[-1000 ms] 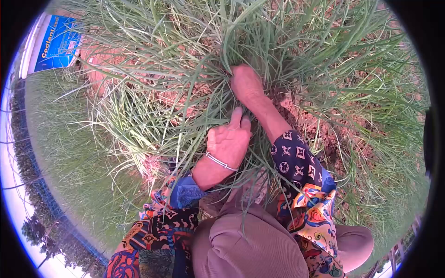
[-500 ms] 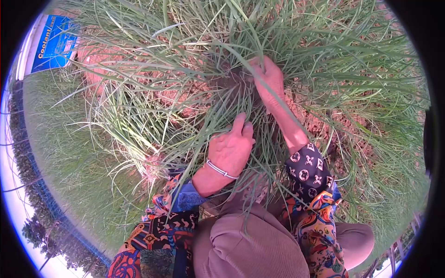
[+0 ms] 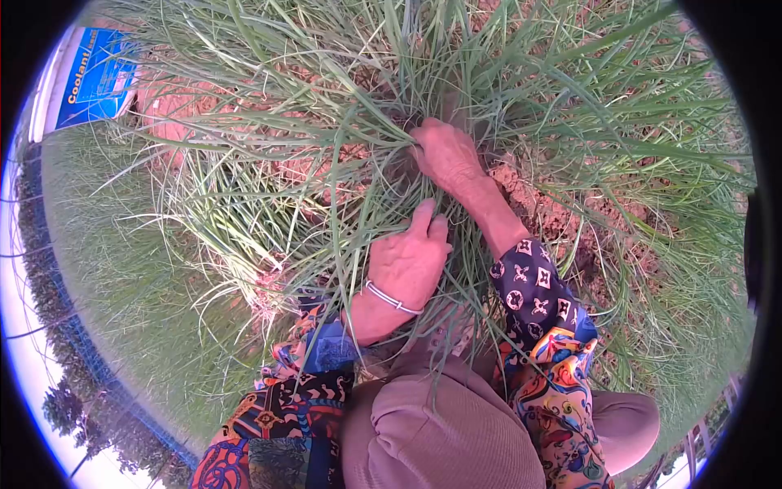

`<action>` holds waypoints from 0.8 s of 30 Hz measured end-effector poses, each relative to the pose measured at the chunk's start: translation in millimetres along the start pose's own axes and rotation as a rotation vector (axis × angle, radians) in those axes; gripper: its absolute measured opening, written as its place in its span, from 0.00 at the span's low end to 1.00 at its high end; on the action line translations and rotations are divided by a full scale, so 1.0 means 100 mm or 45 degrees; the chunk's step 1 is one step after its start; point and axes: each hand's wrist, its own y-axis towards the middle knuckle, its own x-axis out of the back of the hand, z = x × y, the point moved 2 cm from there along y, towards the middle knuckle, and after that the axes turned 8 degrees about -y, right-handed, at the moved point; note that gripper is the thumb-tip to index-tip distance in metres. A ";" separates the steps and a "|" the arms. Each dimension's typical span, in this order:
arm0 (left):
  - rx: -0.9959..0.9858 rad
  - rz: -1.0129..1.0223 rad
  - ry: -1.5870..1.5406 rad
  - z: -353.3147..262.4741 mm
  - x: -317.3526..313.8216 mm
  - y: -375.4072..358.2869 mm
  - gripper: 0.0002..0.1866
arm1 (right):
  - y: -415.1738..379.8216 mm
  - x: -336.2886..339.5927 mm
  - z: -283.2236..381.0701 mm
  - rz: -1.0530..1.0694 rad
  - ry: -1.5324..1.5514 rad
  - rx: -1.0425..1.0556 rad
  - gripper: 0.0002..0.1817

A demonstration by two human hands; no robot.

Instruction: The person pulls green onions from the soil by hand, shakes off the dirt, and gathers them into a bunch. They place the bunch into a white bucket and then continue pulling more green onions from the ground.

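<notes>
**Green blades gathered at the clump's base**

Green, narrow-bladed grass clump (image 3: pixel 423 98) fills the upper part of the head view, its leaves fanning outward from a base rooted in reddish soil (image 3: pixel 542 208). The right hand (image 3: pixel 446 155) lies farther from the body, at the base of the clump, its grip curled shut around a bundle of blades where they emerge from the ground; the fingertips are buried in the foliage and cannot be seen individually. The left hand (image 3: pixel 410 261), with a silver bracelet (image 3: pixel 391 297) at the wrist, sits nearer the body and just below the right hand, its grip pressed closed on a sheaf of blades that run up past the thumb.

The held blades lie with their long axis running away from the person, from the left hand up toward the right hand and on into the clump. The right hand is therefore the nearer of the two to the rooted base; the left is nearer the free lengths of leaf. The two hands are close but apart.

Patterned sleeves (image 3: pixel 538 301) cover both forearms, and tan trousers (image 3: pixel 440 440) show at the lower edge. A blue printed sheet (image 3: pixel 94 73) lies at upper left, well apart from the hands.
</notes>
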 end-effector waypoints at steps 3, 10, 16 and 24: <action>0.011 -0.021 -0.019 -0.02 0.01 0.00 0.18 | -0.08 -0.01 -0.07 -0.172 0.161 -0.048 0.08; 0.021 0.000 -0.033 0.01 0.02 -0.01 0.19 | -0.19 0.15 -0.04 -0.500 0.847 -0.451 0.12; 0.026 0.054 -0.027 -0.02 0.04 -0.01 0.19 | 0.01 0.04 0.07 -0.277 0.458 -0.348 0.12; 0.038 0.045 -0.061 0.00 0.06 -0.02 0.18 | 0.21 -0.06 0.17 -0.153 0.115 -0.175 0.11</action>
